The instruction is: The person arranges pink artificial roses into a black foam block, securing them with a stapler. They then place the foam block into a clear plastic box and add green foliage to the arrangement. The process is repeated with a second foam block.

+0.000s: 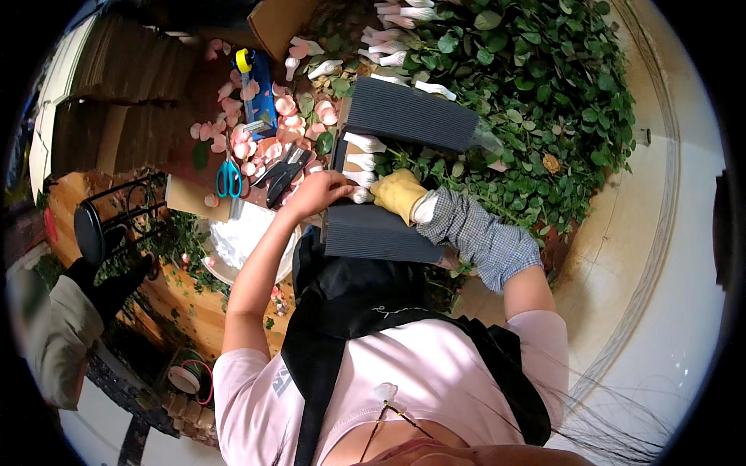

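Note:
Several pale pink rose heads in white net sleeves (361, 161) lie in a row between two dark corrugated cardboard pieces (412, 115). At the near end of this row, my bare left hand (318, 193) has its fingers drawn together against one netted rose (360, 195). My right hand (398, 196), in a yellow glove with a checked sleeve, is closed just right of that rose head. What lies inside the glove is hidden. The nearer corrugated piece (381, 234) lies just below both hands.
Leafy rose stems (536, 78) pile up at the far right, with more netted heads (388, 46) beside them. Blue scissors (229, 177), a black stapler-like tool (287, 172), a blue tape dispenser (263, 97) and loose petals lie left. A white-lined tub (241, 245) and stool (89, 231) stand lower left.

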Tool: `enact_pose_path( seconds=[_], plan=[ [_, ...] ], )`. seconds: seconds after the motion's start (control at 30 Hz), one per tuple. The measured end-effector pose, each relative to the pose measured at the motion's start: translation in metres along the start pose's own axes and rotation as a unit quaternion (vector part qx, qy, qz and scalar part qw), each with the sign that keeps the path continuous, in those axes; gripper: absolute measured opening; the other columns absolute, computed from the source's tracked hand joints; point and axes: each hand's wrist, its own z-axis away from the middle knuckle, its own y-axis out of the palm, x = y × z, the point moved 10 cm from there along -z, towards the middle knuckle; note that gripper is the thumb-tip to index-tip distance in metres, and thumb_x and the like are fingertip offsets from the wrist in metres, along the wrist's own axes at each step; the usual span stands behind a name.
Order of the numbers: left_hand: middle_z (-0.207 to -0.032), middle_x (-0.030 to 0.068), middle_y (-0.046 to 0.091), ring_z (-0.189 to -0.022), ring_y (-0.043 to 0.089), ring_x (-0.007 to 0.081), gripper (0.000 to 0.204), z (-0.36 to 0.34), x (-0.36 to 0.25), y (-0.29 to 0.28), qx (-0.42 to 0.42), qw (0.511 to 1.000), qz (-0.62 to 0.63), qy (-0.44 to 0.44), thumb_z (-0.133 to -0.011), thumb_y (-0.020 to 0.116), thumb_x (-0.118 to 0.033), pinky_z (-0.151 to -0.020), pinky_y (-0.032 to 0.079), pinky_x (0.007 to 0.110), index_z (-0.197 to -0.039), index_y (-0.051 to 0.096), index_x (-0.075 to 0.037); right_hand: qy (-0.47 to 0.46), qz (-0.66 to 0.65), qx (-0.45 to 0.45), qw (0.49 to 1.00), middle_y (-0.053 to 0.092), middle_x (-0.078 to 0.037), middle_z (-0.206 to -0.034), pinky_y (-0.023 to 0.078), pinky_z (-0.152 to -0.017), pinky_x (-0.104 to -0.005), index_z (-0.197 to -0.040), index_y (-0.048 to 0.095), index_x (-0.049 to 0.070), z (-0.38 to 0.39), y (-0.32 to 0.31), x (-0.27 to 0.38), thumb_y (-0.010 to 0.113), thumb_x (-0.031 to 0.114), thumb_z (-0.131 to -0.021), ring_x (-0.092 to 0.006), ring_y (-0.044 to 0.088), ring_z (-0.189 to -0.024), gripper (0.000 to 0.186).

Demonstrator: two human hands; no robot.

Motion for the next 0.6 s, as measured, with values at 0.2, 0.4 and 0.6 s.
enact_pose_path(
  seconds=[0.2,0.4,0.6],
  plan=[
    [-0.096,0.0046,0.059,-0.094,0.057,0.0136,0.010,0.043,0.060,-0.030,-0.274,0.922,0.272,0.025,-0.099,0.053,-0.006,-0.084,0.046,0.028,-0.097,0.060,0.000,-0.003,0.080,0.041,0.996,0.076,-0.006,-0.098,0.057,-0.068,-0.0450,-0.108,0.075,0.011,0.000,0.012,0.002,0.063,0.024,-0.093,-0.0257,0.073,-0.090,0.023],
    [-0.084,0.0188,0.068,-0.075,0.068,0.0322,0.028,0.030,0.032,-0.055,-0.240,0.961,0.100,-0.095,-0.099,0.064,-0.026,-0.068,0.052,0.038,-0.093,0.054,-0.001,0.070,-0.125,-0.056,0.988,0.074,-0.012,-0.098,0.056,-0.080,-0.0433,-0.109,0.070,0.007,0.036,-0.060,-0.016,0.061,0.037,-0.097,-0.0301,0.072,-0.090,0.034],
    [-0.081,0.0136,0.062,-0.084,0.064,0.0364,0.023,-0.011,-0.022,-0.020,-0.196,0.977,-0.079,0.039,-0.093,0.067,-0.028,-0.072,0.051,0.046,-0.086,0.068,-0.006,0.145,0.034,-0.023,0.989,0.075,-0.011,-0.095,0.056,-0.072,-0.0431,-0.103,0.068,0.009,0.001,-0.017,-0.032,0.060,0.030,-0.096,-0.0265,0.074,-0.088,0.023]
  ],
)
